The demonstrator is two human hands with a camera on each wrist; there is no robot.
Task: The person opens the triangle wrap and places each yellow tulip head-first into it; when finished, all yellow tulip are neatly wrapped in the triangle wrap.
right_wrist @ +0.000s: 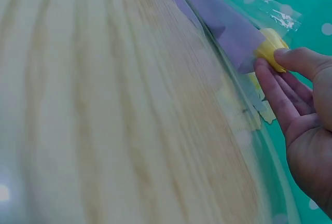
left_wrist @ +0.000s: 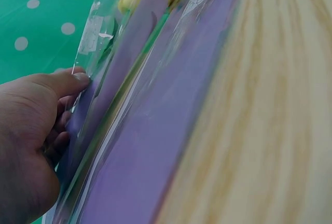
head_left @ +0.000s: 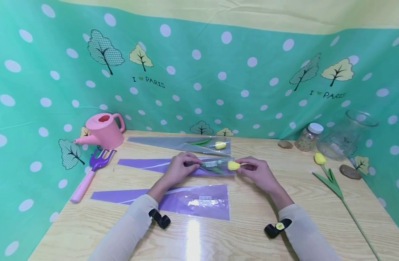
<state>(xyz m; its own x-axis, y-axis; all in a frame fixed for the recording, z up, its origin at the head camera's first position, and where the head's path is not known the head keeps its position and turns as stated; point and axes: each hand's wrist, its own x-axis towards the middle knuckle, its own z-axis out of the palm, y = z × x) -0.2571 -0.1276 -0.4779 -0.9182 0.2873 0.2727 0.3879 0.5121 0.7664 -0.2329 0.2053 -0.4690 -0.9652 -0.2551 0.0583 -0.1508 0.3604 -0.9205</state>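
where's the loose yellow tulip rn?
Head view, right side of the table: the loose yellow tulip lies bare between the glass vase and the right hand.

Stem of yellow artificial tulip (head_left: 233,165) mostly hidden under clear-and-purple plastic flower sleeve (head_left: 173,166) and left hand (head_left: 178,168). Left wrist view: sleeve blurred, cut off top and btm. White label (head_left: 206,200) on near purple sleeve (head_left: 186,201) too small to read.

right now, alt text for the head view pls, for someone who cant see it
Two hands hold a yellow tulip in a purple sleeve on a wooden table: left hand grips the middle, right hand pinches the bloom.
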